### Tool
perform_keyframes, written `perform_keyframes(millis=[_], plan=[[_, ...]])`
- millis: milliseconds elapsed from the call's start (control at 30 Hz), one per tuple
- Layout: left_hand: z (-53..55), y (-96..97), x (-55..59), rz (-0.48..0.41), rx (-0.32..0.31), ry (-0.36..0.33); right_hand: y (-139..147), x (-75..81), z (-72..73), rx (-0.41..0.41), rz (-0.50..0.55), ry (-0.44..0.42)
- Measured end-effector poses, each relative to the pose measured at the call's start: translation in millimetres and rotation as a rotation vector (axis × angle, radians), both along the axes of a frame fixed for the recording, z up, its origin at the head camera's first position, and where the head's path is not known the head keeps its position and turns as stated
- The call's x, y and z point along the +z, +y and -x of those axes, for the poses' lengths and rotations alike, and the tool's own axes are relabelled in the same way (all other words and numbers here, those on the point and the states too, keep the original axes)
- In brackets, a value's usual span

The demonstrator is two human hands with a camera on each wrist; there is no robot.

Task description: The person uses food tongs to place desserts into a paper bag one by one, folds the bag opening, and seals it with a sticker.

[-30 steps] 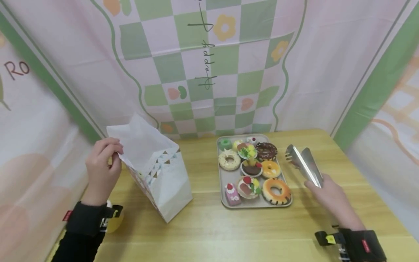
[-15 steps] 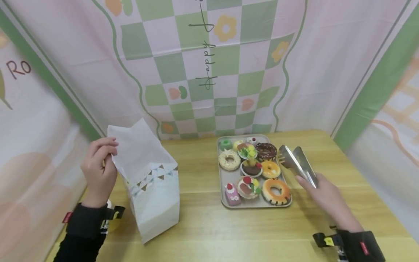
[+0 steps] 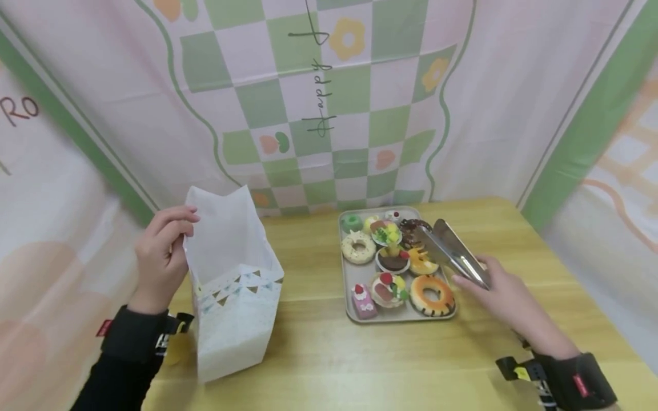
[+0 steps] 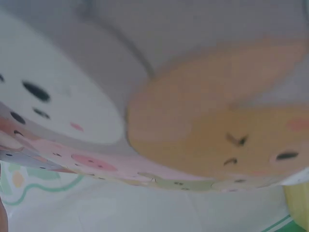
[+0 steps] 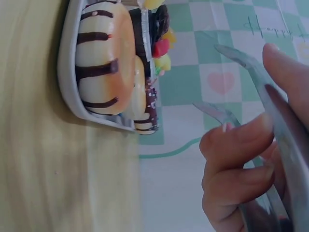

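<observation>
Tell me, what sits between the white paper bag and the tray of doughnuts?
Just bare tabletop lies between the paper bag and the tray; the head view shows it.

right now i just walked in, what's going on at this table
A person has both hands busy. The left hand pinches the rim of a white paper bag, whose mouth is open. The right hand holds metal tongs, their tips apart with nothing between them, by the right side of a tray. Doughnuts and small cakes sit on that tray, which lies on the table.
</observation>
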State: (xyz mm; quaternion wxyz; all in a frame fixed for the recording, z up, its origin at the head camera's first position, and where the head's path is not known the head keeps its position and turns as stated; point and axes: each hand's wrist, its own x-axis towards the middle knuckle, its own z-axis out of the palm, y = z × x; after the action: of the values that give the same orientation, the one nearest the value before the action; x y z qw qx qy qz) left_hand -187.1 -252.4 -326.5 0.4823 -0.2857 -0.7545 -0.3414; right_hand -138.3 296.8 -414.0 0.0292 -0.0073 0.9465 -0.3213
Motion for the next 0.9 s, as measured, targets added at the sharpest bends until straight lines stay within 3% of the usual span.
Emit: perform_keyframes(millis=[233,467,733,900], plan=[[2.2,11.4,6.9,0.124,-0.072,-0.015,-6.9,11.0,-7.4,0.077,-0.059,0.022],[6.7,26.6,8.5,0.205,-0.175,0.066,-8.3,11.7,-18.3,0.158,-0.111,0.037],[9.3,34.2,12.8,0.329,-0.229,0.07,4.2,9.0,-30.2,0.192,-0.187,0.038],[10.0,37.3,14.4,0.343,-0.257,0.081,15.2,7.0,-38.4,0.214,-0.222,0.017]])
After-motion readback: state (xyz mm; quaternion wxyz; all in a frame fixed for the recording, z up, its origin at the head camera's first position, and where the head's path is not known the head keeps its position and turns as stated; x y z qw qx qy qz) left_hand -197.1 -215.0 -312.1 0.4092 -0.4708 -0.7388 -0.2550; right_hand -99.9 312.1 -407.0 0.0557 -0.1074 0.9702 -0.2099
